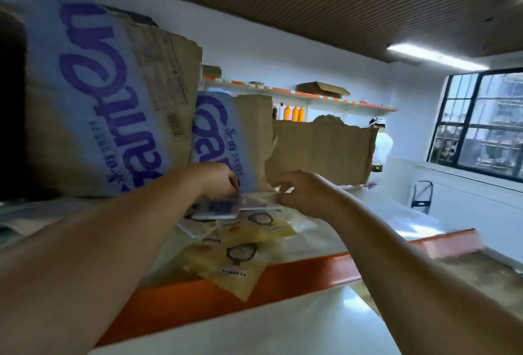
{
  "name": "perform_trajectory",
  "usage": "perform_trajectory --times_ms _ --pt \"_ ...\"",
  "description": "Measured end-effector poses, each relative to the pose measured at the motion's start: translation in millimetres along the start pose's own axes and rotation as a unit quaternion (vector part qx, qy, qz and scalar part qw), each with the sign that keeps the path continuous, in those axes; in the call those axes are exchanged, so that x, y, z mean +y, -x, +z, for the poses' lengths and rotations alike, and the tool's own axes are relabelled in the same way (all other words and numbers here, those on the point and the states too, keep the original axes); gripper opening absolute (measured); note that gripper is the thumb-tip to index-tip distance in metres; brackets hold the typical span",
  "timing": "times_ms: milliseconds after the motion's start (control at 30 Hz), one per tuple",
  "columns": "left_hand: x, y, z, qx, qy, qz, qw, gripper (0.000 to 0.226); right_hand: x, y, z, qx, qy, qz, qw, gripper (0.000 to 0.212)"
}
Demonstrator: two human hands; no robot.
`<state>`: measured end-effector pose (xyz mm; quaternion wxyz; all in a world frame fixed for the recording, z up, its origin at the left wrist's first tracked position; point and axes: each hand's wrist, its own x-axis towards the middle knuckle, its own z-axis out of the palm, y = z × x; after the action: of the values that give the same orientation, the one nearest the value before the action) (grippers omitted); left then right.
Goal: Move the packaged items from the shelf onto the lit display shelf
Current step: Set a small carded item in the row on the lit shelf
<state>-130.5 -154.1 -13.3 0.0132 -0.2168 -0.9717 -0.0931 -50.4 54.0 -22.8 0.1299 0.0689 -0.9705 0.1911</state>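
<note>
"What's overhead?"

"A brown ribbed ceiling (pixel 283 1), with one lit tube lamp (pixel 433 56) towards its right end."

"And the walls?"

"Every wall (pixel 254 52) is white. At the right a dark-framed window (pixel 478 122) with small panes lets in daylight."

"Any furniture?"

"Past the far edge of the near shelf (pixel 311 272) runs a long wall shelf (pixel 311 97) with orange trim. It carries an open cardboard box (pixel 322 89), with three orange bottles (pixel 295 113) below. A small step stool (pixel 422 202) stands by the wall under the window."

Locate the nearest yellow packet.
Head view, lower centre: the yellow packet lies flat, one corner overhanging the orange shelf edge, just below the blue-labelled packet the left hand holds.
</note>
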Motion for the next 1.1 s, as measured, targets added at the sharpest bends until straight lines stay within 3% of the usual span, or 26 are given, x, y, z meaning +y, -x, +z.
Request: perform_trajectory --times_ms 200,333,433,567,700,867,967,1100 --pt "-4.8 -9.6 11.3 0.004 0.038 -0.056 0.998 0.025 -2.4 -46.0 6.9 -0.187 0.035 -0.099 0.977 0.049" --pt "-9.8 -6.6 17.0 0.031 0.046 -0.055 0.997 0.024 -13.5 -73.6 10.8 -0.231 0.128 -0.142 0.954 0.048" --pt "-9.5 -9.1 20.5 0.03 0.035 -0.047 0.998 0.023 -11.4 -83.0 15.1 -0.245 0.118 -0.161 0.949 0.034" --pt "-14.9 -8.4 21.5 0.038 0.068 -0.05 0.996 0.021 5.6 -86.5 15.7 -0.206 0.066 -0.187 0.958 0.013" --pt "-12.7 -5.3 18.0 0.068 0.109 -0.044 0.991 0.028 17.7 -85.8 7.9 -0.13 -0.026 -0.174 0.976 0.01" --pt "6.5 5.8 13.3 0.067 0.172 0.012 0.983 0.051 20.8 -84.6 1.8 0.029 -0.109 -0.134 0.985 0.017" --pt "8.7 1.2 11.6 0.165 0.059 0.046 0.983 0.021 20.0 -83.8 -4.2 0.1 -0.199 -0.148 0.964 0.021" --pt "6.4 7.7 2.3 0.271 0.101 0.055 0.956 0.02 16.4 -84.2 -10.0 0.103 -0.374 -0.181 0.904 0.02"
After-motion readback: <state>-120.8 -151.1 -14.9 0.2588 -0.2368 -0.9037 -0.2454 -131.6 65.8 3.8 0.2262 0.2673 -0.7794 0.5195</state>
